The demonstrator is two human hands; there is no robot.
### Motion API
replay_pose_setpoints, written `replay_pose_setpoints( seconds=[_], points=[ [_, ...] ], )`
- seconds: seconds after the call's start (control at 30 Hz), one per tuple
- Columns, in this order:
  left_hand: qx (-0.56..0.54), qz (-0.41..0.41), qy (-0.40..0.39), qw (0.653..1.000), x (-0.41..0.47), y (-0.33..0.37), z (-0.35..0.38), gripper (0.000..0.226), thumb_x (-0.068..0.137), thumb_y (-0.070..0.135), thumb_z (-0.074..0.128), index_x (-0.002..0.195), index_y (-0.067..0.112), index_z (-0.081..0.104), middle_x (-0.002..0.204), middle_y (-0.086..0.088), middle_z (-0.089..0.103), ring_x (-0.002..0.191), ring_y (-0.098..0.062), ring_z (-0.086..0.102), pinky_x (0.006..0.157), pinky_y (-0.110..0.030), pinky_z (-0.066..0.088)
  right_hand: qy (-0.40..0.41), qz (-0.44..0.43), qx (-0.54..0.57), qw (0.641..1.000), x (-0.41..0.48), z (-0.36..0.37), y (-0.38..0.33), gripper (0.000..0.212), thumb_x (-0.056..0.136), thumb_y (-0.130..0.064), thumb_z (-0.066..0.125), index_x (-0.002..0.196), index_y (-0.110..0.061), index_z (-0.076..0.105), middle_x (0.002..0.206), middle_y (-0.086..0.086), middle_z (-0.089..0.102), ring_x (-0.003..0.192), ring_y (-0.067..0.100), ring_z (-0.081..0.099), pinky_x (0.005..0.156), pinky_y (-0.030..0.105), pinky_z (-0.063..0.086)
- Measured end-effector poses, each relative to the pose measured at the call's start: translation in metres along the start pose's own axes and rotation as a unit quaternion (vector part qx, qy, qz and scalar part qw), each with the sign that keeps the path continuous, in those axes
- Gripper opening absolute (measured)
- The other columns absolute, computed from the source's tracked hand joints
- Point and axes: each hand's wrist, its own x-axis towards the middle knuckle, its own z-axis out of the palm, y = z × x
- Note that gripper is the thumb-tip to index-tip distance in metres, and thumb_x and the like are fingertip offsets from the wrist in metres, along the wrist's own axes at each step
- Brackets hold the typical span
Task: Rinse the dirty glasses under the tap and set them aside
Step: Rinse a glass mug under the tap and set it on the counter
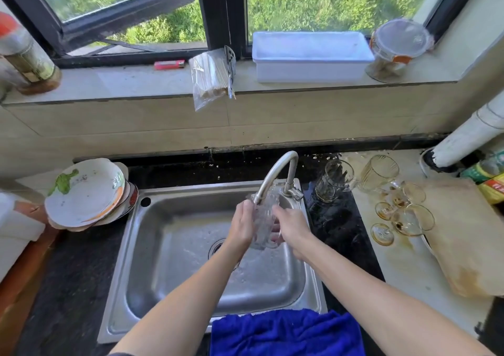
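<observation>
- Left hand (243, 223) is wrapped round a clear glass (263, 219) from the left. The right hand (293, 226) is clamped on the other side, with its fingers showing through the wall. So both hands are closed on it.
- Glass is right under the tap (275, 172) spout, over the sink (169, 287), and water looks to be running over it. Mid-rinse, I'd say.
- Main worry: wet glass, wet fingers. Loosen either grip to turn it and it could slip and crack on the steel.
- Spout is nearly touching the rim too, so a careless lift could knock it.
- Off to the right, stained stemmed glasses (403, 211) crowd the counter (395, 268), some tipped over, near a tumbler (334, 181). Setting this one down there could bump them, imo.
</observation>
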Motion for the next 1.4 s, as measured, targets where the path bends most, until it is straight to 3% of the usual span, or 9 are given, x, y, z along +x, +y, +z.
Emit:
replay_pose_setpoints(
  seconds=[0.13,0.37,0.53,0.63,0.8,1.0,1.13,1.23,1.4],
  points=[
    [0.0,-0.013,0.006,1.0,0.01,0.014,-0.012,0.041,0.104,0.039,0.024,0.102,0.012,0.055,0.087,-0.001,0.053,0.073,-0.016,0.051,0.054,-0.019,0.044,-0.052,0.025,-0.016,0.998,-0.008,-0.003,-0.001,0.029,0.1,-0.028,0.05,0.086,-0.006,0.063,0.072,0.007,0.063,0.054,0.017,0.061,0.043,0.023,0.045],
    [-0.052,-0.061,-0.077,0.994,0.015,0.022,-0.03,0.033,0.097,0.036,0.053,0.075,0.011,0.057,0.066,-0.002,0.054,0.054,-0.011,0.055,0.057,-0.031,0.052,0.082,-0.032,-0.079,0.993,0.019,-0.001,-0.01,0.036,0.092,-0.044,0.058,0.078,-0.012,0.062,0.074,0.004,0.062,0.074,0.024,0.059,0.069,0.034,0.044],
    [-0.058,-0.066,0.003,0.996,0.01,0.019,-0.035,0.036,0.097,0.033,0.053,0.07,0.01,0.054,0.068,-0.012,0.053,0.064,-0.025,0.053,0.064,-0.044,0.052,0.085,-0.163,-0.341,0.922,0.009,0.025,0.01,0.06,0.086,-0.069,0.034,0.129,-0.031,0.051,0.135,-0.006,0.05,0.126,0.02,0.045,0.101,0.044,0.042],
    [-0.029,-0.037,0.01,0.999,-0.003,0.013,-0.039,0.034,0.098,0.033,0.052,0.072,0.01,0.052,0.066,-0.008,0.058,0.062,-0.019,0.057,0.065,-0.041,0.049,0.068,-0.102,-0.213,0.969,0.02,0.023,0.008,0.059,0.082,-0.067,0.039,0.12,-0.024,0.054,0.126,-0.006,0.057,0.119,0.022,0.055,0.097,0.045,0.047],
    [-0.047,-0.014,0.004,0.999,-0.01,0.009,-0.054,0.037,0.097,0.034,0.052,0.069,0.011,0.057,0.071,-0.005,0.066,0.068,-0.023,0.06,0.075,-0.048,0.051,0.009,-0.025,-0.127,0.992,0.011,0.025,-0.002,0.031,0.096,-0.044,0.046,0.114,-0.02,0.052,0.093,-0.002,0.06,0.078,0.017,0.063,0.059,0.033,0.054],
    [-0.209,-0.131,0.101,0.964,-0.012,0.009,-0.055,0.009,0.092,0.006,0.056,0.094,0.011,0.049,0.1,-0.017,0.059,0.072,-0.025,0.058,0.056,-0.031,0.049,0.039,-0.107,-0.11,0.987,0.019,0.025,0.002,0.019,0.096,-0.027,0.049,0.082,-0.015,0.054,0.077,0.001,0.056,0.07,0.018,0.053,0.065,0.037,0.043],
    [-0.143,-0.312,-0.115,0.932,-0.02,0.012,-0.064,0.013,0.096,0.011,0.052,0.106,0.005,0.052,0.105,-0.021,0.06,0.073,-0.029,0.065,0.057,-0.033,0.055,0.028,-0.16,-0.074,0.984,0.012,0.024,0.002,0.018,0.101,-0.017,0.048,0.084,-0.013,0.052,0.069,-0.002,0.047,0.062,0.012,0.043,0.061,0.027,0.042],
    [-0.11,-0.309,-0.174,0.929,-0.025,0.012,-0.06,0.015,0.099,0.015,0.048,0.101,0.003,0.057,0.071,-0.016,0.068,0.05,-0.017,0.062,0.044,-0.02,0.045,0.061,-0.144,-0.098,0.983,0.008,0.029,0.004,0.015,0.102,-0.024,0.044,0.102,-0.016,0.056,0.082,-0.004,0.056,0.071,0.012,0.049,0.066,0.029,0.041],
    [0.155,-0.103,0.037,0.982,-0.007,0.002,-0.052,0.026,0.097,0.013,0.048,0.076,0.005,0.061,0.058,-0.013,0.059,0.046,-0.024,0.059,0.048,-0.03,0.052,-0.031,-0.01,0.068,0.997,-0.006,0.035,0.006,0.031,0.102,-0.028,0.044,0.132,-0.025,0.049,0.132,0.003,0.055,0.103,0.02,0.061,0.067,0.032,0.057]
  ],
)
